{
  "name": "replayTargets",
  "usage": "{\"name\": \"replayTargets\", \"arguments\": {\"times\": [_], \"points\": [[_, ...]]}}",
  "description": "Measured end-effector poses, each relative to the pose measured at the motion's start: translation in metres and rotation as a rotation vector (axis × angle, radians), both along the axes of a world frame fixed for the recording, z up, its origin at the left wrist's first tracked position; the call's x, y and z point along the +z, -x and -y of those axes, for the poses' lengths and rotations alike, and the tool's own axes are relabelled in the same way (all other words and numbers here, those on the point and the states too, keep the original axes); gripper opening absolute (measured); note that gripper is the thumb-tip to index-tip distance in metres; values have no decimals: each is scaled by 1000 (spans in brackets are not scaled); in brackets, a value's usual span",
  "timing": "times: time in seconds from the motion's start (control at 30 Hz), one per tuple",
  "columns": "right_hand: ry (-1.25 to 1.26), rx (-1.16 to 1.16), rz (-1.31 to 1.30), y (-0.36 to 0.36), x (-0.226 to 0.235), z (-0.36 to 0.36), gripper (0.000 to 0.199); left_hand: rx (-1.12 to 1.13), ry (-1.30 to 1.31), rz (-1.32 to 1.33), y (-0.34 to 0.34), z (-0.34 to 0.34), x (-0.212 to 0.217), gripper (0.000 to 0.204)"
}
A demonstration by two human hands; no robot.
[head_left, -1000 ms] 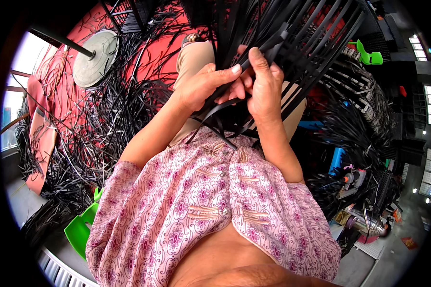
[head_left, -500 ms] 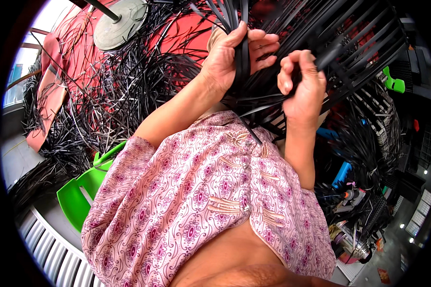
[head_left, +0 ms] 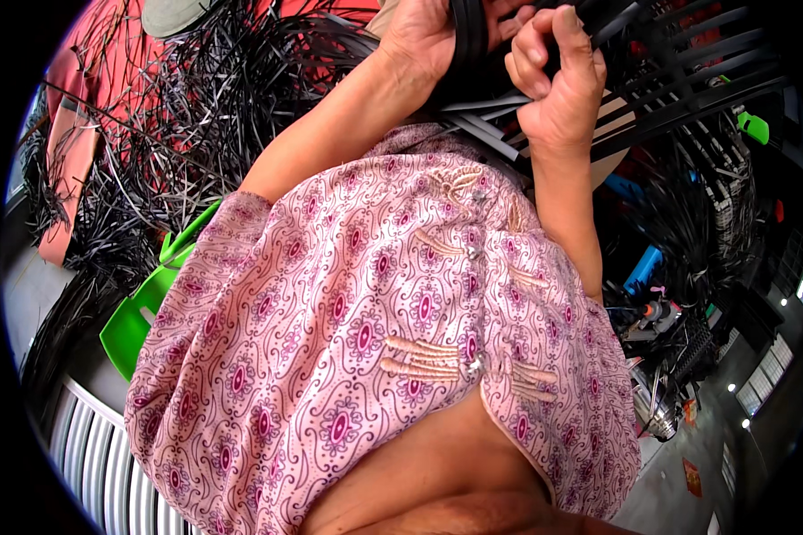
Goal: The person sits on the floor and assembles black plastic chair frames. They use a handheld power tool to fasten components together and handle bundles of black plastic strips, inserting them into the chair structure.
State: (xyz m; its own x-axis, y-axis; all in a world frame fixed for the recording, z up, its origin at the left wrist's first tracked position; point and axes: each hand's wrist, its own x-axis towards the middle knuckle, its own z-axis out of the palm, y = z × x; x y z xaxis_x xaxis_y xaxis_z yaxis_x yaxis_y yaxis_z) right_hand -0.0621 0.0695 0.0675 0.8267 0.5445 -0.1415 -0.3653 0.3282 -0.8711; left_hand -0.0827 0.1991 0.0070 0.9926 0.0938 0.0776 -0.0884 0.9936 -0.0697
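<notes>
At the top edge, my left hand [head_left: 422, 34] holds a bundle of flat black plastic strips [head_left: 470, 37] running across its palm. Part of its fingers lies beyond the picture. Close on its right, my right hand [head_left: 558, 76] is raised with curled fingers. A black plastic strip [head_left: 617, 23] sticks out from behind its fingertips and seems pinched there, though the grip itself is mostly hidden. Beyond and to the right, many parallel black strips spread out as a woven lattice [head_left: 687, 111].
Tangled black strips [head_left: 214, 116] heap over a red surface [head_left: 343, 9] on the left. A grey round disc [head_left: 171, 13] is at the upper left. Beside me stand a green plastic chair [head_left: 138, 316] and a white slatted surface [head_left: 107, 459]. Something blue [head_left: 644, 270] lies right.
The view has tilted, so the scene sits higher and the left fingers are partly cut off. My right hand has come closer to the left, overlapping its fingertips in view.
</notes>
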Motion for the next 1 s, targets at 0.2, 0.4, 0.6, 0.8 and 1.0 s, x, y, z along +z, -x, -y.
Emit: {"name": "replayTargets", "arguments": {"times": [0.2, 0.4, 0.6, 0.8, 1.0], "points": [[138, 205, 55, -9, 3, 20, 31, -37, 95, -99, -4, 3, 13, 32], [-229, 434, 51, -19, -2, 37, 26, -210, 209, 242, -18, 2, -25, 41], [-261, 661, 96, 12, 10, 77, 46, -226, 176, 466, -30, 2, -45, 52], [670, 262, 146, 60, 36, 72, 20, -233, 211, 365, -24, 5, -39, 48], [929, 141, 79, 63, 53, 61, 17, -241, 231, 312, -25, 6, -38, 46]]}}
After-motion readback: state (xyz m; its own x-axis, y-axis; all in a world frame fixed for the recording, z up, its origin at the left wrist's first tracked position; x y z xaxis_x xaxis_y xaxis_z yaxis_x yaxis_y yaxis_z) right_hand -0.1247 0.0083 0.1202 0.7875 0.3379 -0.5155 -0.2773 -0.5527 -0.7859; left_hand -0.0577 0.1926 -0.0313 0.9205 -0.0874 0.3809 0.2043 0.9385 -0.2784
